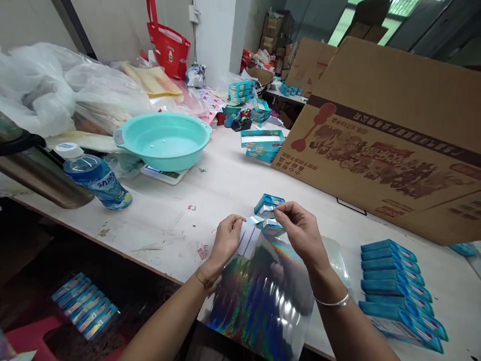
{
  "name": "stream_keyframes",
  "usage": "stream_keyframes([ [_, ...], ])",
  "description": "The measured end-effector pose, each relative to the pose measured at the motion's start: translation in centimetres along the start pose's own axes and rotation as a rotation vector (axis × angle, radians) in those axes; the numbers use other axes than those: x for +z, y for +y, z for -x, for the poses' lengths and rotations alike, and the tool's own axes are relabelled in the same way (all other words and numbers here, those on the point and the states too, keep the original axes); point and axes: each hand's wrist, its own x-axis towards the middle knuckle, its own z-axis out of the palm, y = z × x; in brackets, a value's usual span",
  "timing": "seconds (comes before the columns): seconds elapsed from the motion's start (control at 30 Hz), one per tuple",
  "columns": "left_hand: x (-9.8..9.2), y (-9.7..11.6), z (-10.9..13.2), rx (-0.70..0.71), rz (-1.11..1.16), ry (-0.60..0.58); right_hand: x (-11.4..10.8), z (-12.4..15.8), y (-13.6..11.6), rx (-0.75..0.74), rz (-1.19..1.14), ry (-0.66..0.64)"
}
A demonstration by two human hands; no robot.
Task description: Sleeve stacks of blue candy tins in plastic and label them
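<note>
My left hand (226,239) pinches the upper left corner of a shiny rainbow sticker sheet (259,301), where pale strips (248,240) show. The sheet hangs over the table's front edge. My right hand (300,229) is closed, thumb and forefinger together, just right of a small blue box (268,203); what lies between its fingertips is too small to make out. Another small blue box (271,226) is right in front of that one, partly covered by the sheet's top edge. To the right, several similar blue boxes (398,286) lie in a row.
A large cardboard carton (376,150) takes up the right back. At the left are a turquoise basin (161,140) on a white scale (167,175), a drink bottle (95,175) and a metal flask (45,170). Open display boxes (263,143) stand further back. Below left lie more boxes (86,306).
</note>
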Motion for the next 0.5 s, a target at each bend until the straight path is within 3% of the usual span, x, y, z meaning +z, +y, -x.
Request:
stream_keyframes([
  [0.1, 0.5, 0.1, 0.8, -0.003, -0.023, 0.0, 0.1, -2.3, 0.1, 0.087, -0.096, 0.036],
  [0.3, 1.7, 1.2, 0.9, 0.148, -0.244, 0.036, 0.8, -6.6, 1.1, 0.19, -0.072, 0.094],
  [0.5, 2.2, 1.6, -2.1, 0.128, -0.525, -0.165, 1.3, -7.4, 3.1, 0.258, 0.008, 0.134],
])
